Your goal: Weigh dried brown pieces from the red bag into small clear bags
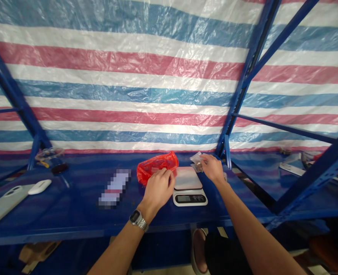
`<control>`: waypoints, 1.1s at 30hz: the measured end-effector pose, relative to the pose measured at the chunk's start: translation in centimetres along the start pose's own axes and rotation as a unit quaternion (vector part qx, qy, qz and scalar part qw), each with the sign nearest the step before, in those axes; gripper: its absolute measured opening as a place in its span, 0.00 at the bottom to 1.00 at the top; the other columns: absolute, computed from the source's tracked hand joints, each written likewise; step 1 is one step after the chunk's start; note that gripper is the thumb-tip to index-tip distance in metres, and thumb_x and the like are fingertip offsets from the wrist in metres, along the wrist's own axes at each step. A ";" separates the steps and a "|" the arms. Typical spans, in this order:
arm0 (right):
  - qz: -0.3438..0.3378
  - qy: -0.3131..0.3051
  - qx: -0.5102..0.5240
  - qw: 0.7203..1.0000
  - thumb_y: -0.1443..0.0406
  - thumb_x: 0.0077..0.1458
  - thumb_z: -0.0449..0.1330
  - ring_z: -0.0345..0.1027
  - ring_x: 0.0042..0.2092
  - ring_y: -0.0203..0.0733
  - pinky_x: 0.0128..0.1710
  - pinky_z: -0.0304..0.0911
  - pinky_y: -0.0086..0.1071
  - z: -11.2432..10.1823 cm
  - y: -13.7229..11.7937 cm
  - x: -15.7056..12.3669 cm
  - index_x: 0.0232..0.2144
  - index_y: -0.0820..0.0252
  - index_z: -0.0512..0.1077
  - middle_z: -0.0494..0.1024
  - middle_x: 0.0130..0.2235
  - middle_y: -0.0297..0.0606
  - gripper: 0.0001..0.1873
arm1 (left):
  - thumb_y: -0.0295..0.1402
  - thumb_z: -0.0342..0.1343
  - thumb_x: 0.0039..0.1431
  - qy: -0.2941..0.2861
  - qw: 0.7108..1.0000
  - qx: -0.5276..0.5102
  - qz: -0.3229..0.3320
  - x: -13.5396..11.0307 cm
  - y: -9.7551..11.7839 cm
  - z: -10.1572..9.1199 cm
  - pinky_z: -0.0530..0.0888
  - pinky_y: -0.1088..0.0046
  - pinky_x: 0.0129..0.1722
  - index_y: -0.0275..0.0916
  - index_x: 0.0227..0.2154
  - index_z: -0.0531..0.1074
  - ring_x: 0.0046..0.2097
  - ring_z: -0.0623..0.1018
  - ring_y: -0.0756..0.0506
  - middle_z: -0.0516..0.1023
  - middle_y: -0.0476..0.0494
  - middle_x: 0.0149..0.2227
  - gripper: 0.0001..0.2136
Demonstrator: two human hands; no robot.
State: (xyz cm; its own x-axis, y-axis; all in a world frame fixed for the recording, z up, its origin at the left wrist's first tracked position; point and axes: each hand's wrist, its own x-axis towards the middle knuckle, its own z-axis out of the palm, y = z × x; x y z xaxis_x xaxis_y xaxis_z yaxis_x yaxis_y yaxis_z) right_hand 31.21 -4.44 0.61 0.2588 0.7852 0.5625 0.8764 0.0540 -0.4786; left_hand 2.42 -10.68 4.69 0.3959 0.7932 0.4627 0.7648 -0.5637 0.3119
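My left hand is at the front right of a crumpled red plastic bag, its fingers curled together over the bag's rim; the fingertips are partly hidden. Beside it stands a white kitchen scale with a bare weighing plate and a small dark display. Just beyond the scale's back right corner, my right hand pinches a small clear plastic bag that holds small brownish pieces, too small to make out. Part of that clear bag lies under the fingers.
To the left lie a phone with a blurred screen, a pale phone and a white earbud case. A clear cup is behind them. Blue shelf posts rise on both sides before a striped tarp.
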 end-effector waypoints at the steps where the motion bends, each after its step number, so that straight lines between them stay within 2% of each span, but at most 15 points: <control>1: 0.014 0.020 0.045 0.999 0.64 0.60 0.55 0.78 0.48 0.50 0.52 0.70 0.44 -0.2 -0.2 -0.1 0.48 0.58 0.79 0.83 0.49 0.46 0.17 | 0.30 0.47 0.72 0.001 1.000 -0.017 -0.008 -0.1 0.2 0.2 0.74 0.69 0.42 0.41 0.37 0.76 0.43 0.81 0.43 0.81 0.43 0.40 0.12; 3: 0.033 0.057 0.138 0.988 0.62 0.60 0.55 0.78 0.47 0.51 0.51 0.71 0.45 -0.8 -1.2 -0.6 0.49 0.60 0.78 0.83 0.47 0.47 0.18 | 0.31 0.47 0.72 0.009 0.998 -0.049 -0.023 -0.1 0.6 0.5 0.74 0.70 0.41 0.42 0.39 0.76 0.43 0.81 0.44 0.81 0.45 0.41 0.12; 6: 0.008 0.072 0.227 0.971 0.60 0.60 0.58 0.78 0.43 0.50 0.50 0.71 0.45 -1.8 -3.8 -2.1 0.50 0.60 0.77 0.83 0.41 0.44 0.19 | 0.31 0.47 0.72 0.036 0.998 -0.044 -0.036 0.2 0.7 0.7 0.75 0.69 0.43 0.42 0.38 0.76 0.44 0.80 0.44 0.80 0.45 0.41 0.12; 8: -0.039 0.056 0.236 0.969 0.61 0.61 0.57 0.77 0.43 0.49 0.50 0.70 0.43 -2.5 -5.8 -3.2 0.49 0.58 0.78 0.82 0.40 0.42 0.17 | 0.31 0.47 0.71 0.056 0.998 -0.009 -0.041 0.7 -0.1 0.7 0.75 0.66 0.47 0.42 0.38 0.76 0.46 0.79 0.42 0.80 0.42 0.41 0.12; 11: -0.100 0.034 0.211 0.972 0.64 0.63 0.54 0.75 0.44 0.48 0.51 0.69 0.42 -3.1 -8.2 -4.3 0.47 0.55 0.78 0.81 0.42 0.42 0.16 | 0.30 0.47 0.69 0.077 0.994 0.065 -0.042 1.7 -2.8 0.9 0.72 0.57 0.57 0.39 0.45 0.77 0.52 0.75 0.38 0.80 0.36 0.47 0.13; 13: -0.099 0.046 0.211 0.971 0.65 0.63 0.52 0.75 0.45 0.49 0.51 0.68 0.42 -3.2 -9.0 -4.5 0.47 0.56 0.78 0.81 0.43 0.43 0.17 | 0.30 0.48 0.68 0.054 0.993 0.094 -0.045 2.2 -4.9 1.3 0.70 0.53 0.58 0.37 0.49 0.77 0.55 0.73 0.35 0.79 0.33 0.52 0.15; 15: -0.085 0.058 0.216 0.971 0.65 0.63 0.52 0.75 0.45 0.49 0.51 0.68 0.42 -3.0 -9.2 -4.5 0.47 0.57 0.78 0.81 0.44 0.44 0.17 | 0.29 0.46 0.68 0.003 0.995 0.090 -0.035 2.5 -6.6 1.8 0.70 0.51 0.58 0.36 0.52 0.77 0.55 0.71 0.35 0.79 0.33 0.56 0.17; 18: -0.057 0.063 0.217 0.972 0.65 0.63 0.52 0.74 0.44 0.50 0.50 0.68 0.42 -2.6 -8.9 -4.2 0.47 0.57 0.78 0.81 0.44 0.44 0.17 | 0.25 0.47 0.63 -0.048 0.996 0.078 -0.015 2.6 -7.9 2.5 0.69 0.50 0.57 0.39 0.55 0.76 0.56 0.70 0.35 0.79 0.36 0.58 0.21; 21: -0.041 0.070 0.218 0.972 0.64 0.62 0.53 0.74 0.45 0.50 0.50 0.68 0.42 -2.5 -8.5 -4.1 0.47 0.56 0.78 0.81 0.44 0.44 0.17 | 0.25 0.47 0.63 -0.053 0.996 0.075 -0.017 2.6 -8.0 2.7 0.68 0.49 0.56 0.41 0.54 0.76 0.56 0.70 0.35 0.79 0.37 0.57 0.20; 23: -0.042 0.077 0.222 0.971 0.64 0.62 0.53 0.75 0.44 0.50 0.49 0.69 0.42 -2.6 -8.3 -4.0 0.46 0.57 0.78 0.82 0.44 0.44 0.16 | 0.28 0.47 0.66 -0.032 0.996 0.080 -0.020 2.7 -7.7 2.3 0.67 0.50 0.56 0.42 0.52 0.77 0.56 0.69 0.34 0.79 0.38 0.56 0.18; 28: -0.038 0.093 0.226 0.969 0.63 0.62 0.54 0.75 0.44 0.49 0.50 0.68 0.42 -3.0 -7.6 -3.7 0.45 0.57 0.79 0.82 0.44 0.44 0.16 | 0.39 0.50 0.69 0.043 0.997 0.063 -0.031 2.8 -6.3 -0.2 0.69 0.50 0.56 0.42 0.60 0.72 0.54 0.70 0.33 0.81 0.38 0.54 0.20; 30: -0.034 0.093 0.229 0.968 0.63 0.62 0.54 0.75 0.44 0.49 0.51 0.68 0.42 -3.0 -7.3 -3.6 0.45 0.57 0.79 0.82 0.46 0.45 0.16 | 0.42 0.51 0.70 0.026 0.999 0.020 -0.005 2.3 -5.5 -1.2 0.70 0.52 0.57 0.44 0.60 0.72 0.54 0.72 0.35 0.81 0.40 0.55 0.20; 33: -0.032 0.092 0.234 0.967 0.63 0.62 0.54 0.76 0.44 0.49 0.51 0.69 0.42 -3.1 -6.9 -3.6 0.46 0.57 0.79 0.82 0.47 0.45 0.16 | 0.42 0.50 0.70 -0.048 0.996 -0.036 0.059 0.9 -4.6 -2.0 0.68 0.56 0.63 0.44 0.56 0.76 0.57 0.74 0.39 0.80 0.42 0.55 0.17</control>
State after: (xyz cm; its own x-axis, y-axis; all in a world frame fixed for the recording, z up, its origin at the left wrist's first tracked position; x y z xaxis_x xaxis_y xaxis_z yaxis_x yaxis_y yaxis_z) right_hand 25.51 -9.55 3.93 0.3153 0.6510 0.6905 0.6240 0.4060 -0.6677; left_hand -1.79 -7.79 5.38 0.5298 0.7374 0.4190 0.6732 -0.6661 0.3211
